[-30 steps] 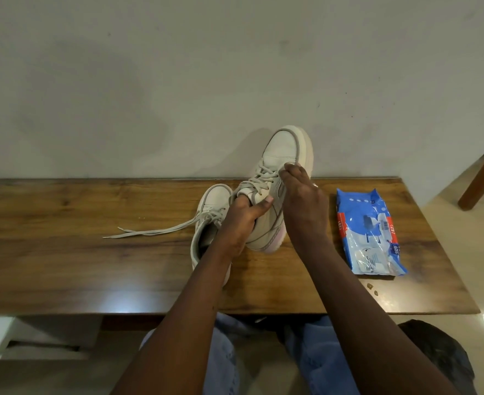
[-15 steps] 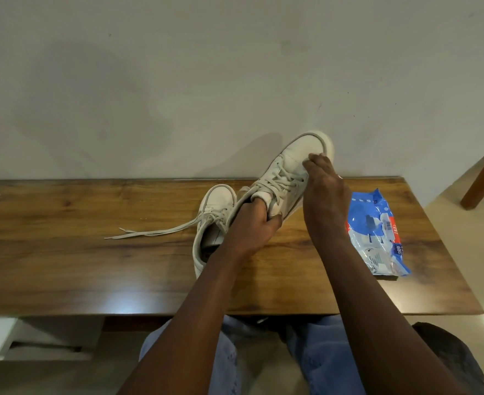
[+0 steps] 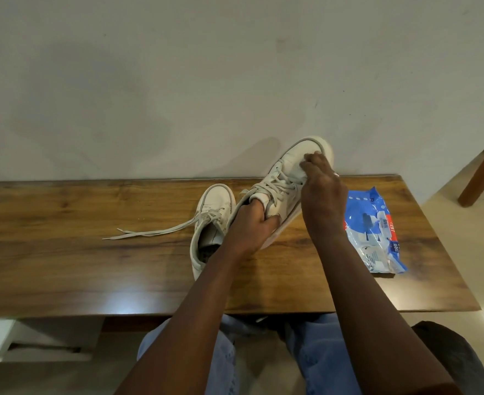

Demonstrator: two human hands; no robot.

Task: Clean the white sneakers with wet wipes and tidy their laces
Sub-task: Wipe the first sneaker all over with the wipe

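Note:
One white sneaker (image 3: pixel 293 156) is tilted up over the wooden table (image 3: pixel 64 252), toe pointing away and to the right. My left hand (image 3: pixel 249 229) grips it at the tongue and collar, fingers inside the opening. My right hand (image 3: pixel 323 195) presses on the toe area just past the laces; a small white sliver of wet wipe (image 3: pixel 336 174) shows at its far edge, the rest hidden under the fingers. The second white sneaker (image 3: pixel 215 199) lies flat on the table left of the held one, its untied laces (image 3: pixel 149 232) trailing to the left.
A blue pack of wet wipes (image 3: pixel 374 232) lies on the table to the right of my right arm. A plain wall rises directly behind the table. A wooden furniture leg (image 3: pixel 483 172) stands on the floor at far right. My knees sit under the near edge.
The held sneaker has swung from nearly upright to leaning right. My right hand has slid from the lace area up toward the toe.

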